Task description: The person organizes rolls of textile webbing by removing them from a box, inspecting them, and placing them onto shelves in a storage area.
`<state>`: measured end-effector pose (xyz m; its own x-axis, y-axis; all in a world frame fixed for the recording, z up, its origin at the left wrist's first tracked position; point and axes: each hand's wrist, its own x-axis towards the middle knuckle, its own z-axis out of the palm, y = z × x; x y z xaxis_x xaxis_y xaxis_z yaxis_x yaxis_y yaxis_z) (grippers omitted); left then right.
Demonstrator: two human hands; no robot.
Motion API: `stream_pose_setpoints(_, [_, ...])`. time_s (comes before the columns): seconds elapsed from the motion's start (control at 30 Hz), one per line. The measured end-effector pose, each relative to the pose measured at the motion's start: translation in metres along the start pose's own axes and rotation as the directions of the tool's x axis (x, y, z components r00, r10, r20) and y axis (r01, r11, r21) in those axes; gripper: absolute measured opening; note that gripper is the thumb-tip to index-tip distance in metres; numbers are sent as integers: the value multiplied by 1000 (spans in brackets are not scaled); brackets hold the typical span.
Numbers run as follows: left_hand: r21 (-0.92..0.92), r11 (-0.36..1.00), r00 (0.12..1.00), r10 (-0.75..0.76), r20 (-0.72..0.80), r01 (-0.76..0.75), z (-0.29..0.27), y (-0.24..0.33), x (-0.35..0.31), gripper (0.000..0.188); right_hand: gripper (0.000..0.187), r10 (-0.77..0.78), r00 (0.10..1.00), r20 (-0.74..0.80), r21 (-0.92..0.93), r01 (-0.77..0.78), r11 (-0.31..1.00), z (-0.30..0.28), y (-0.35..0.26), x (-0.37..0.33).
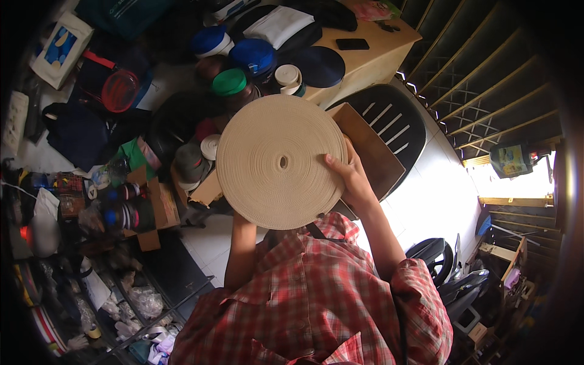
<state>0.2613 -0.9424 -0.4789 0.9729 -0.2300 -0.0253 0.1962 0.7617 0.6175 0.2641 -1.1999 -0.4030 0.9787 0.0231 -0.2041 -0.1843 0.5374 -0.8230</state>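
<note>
A large flat roll of beige webbing, wound in tight rings around a small central hole, is held up in front of my chest. My right hand grips its right edge, with the thumb on the top face and the fingers out of sight behind it. My left hand reaches under the roll's lower left edge; only the wrist area shows, and its fingers are hidden by the roll.
Behind the roll, an open cardboard box sits on a black slatted chair. A wooden table bears a phone and several webbing rolls, including a green one. Cluttered boxes and shelves fill the left.
</note>
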Motion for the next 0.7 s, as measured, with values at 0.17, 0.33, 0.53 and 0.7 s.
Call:
stream_pose_setpoints(0.17, [185,983,1000,15,19,-18,10,-9,11,74,58,-51,998,32,-71,53,996,-22,5,14])
stream_pose_setpoints(0.33, [-596,801,975,85,205,56,0,-23,11,78,58,24,999,30,-138,-19,990,-20,-6,28])
stream_pose_setpoints(0.53, [-322,944,989,109,97,-73,4,-18,18,74,78,60,966,252,273,-131,953,-35,-8,51])
stream_pose_setpoints(0.7, [-18,970,949,233,-211,-242,21,-13,23,72,83,134,919,371,265,-243,933,-26,16,47])
